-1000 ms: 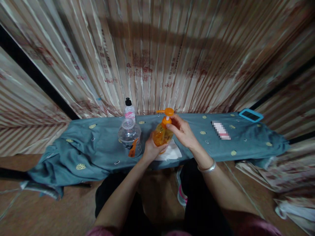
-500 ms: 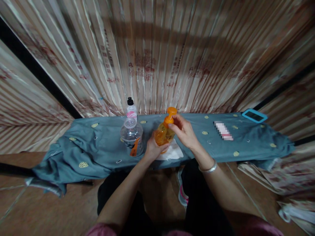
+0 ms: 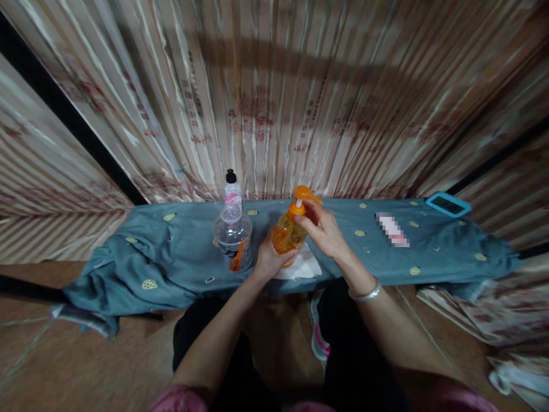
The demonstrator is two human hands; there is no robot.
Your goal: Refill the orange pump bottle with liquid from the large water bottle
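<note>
An orange pump bottle (image 3: 290,233) with amber see-through sides leans slightly over a white tissue (image 3: 305,264) at the front of the cloth-covered bench. My left hand (image 3: 271,257) is wrapped round the lower part of its body. At the neck, the fingers of my right hand (image 3: 322,229) close on the orange pump collar (image 3: 297,209), under the pump head. The nozzle points to the right. Left of the hands stands a clear, wide plastic bottle (image 3: 233,234) with a black and orange label and an uncapped top.
Behind the clear bottle is a slim bottle (image 3: 233,194) with a black cap and pink label. On the right lie a blurred-out pinkish packet (image 3: 392,230) and a blue-framed phone (image 3: 448,204). Striped curtains (image 3: 274,103) rise at the bench's back edge.
The pump head has turned, so its nozzle now sticks out to the right. Both hands keep their places on the bottle. The view has shifted slightly.
</note>
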